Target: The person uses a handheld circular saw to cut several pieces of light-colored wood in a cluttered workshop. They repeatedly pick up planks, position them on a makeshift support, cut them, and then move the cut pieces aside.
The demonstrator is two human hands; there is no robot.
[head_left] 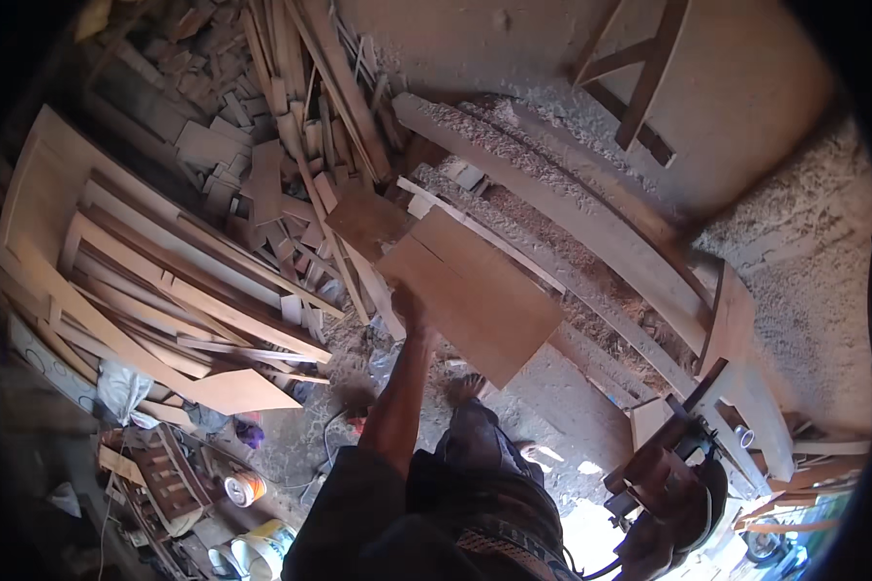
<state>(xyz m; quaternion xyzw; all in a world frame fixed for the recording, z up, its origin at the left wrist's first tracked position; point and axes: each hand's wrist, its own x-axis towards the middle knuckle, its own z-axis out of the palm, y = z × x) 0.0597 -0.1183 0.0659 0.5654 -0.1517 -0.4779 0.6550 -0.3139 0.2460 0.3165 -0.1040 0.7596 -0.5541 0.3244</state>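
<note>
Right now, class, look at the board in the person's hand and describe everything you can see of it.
The board is a flat, rectangular wooden panel, reddish-brown and smooth, with straight edges and square corners. It is held up off the floor, tilted so one corner points toward the woodpile. The left hand grips its lower left edge, the arm reaching up from below. A second, darker piece seems to lie behind its upper corner. Whether the right hand touches it cannot be seen.

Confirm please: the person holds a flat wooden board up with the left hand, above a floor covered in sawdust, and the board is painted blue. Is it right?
Not quite. In the head view the flat wooden board in the left hand is bare brown wood, not painted blue. The rest is right: it is held up above the sawdust-covered floor.
</note>
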